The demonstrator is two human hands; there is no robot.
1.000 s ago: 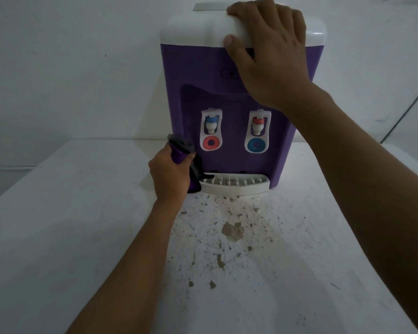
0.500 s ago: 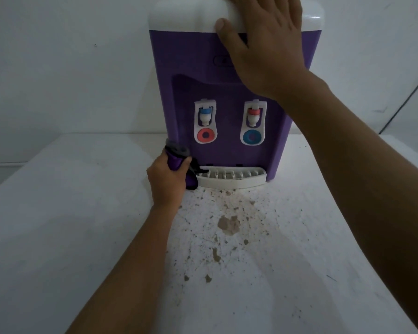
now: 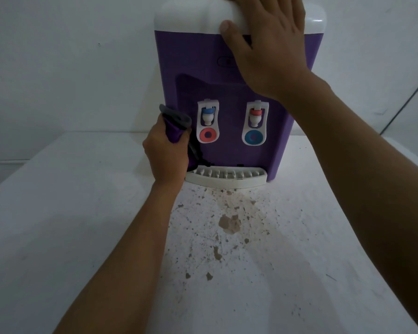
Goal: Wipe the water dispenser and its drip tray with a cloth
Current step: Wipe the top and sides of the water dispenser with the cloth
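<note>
The white tabletop (image 3: 58, 213) is speckled with brown stains. My left hand (image 3: 165, 153) grips the bunched cloth (image 3: 175, 126) against the water dispenser (image 3: 191, 63); the drip tray (image 3: 227, 177) just right of it seems unwiped; my right hand (image 3: 268, 42) lies flat, steadying the top.

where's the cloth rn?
Head view, left of centre: the cloth is bunched in the left hand, against the dispenser's lower-left front, just above the drip tray's left end.
</note>
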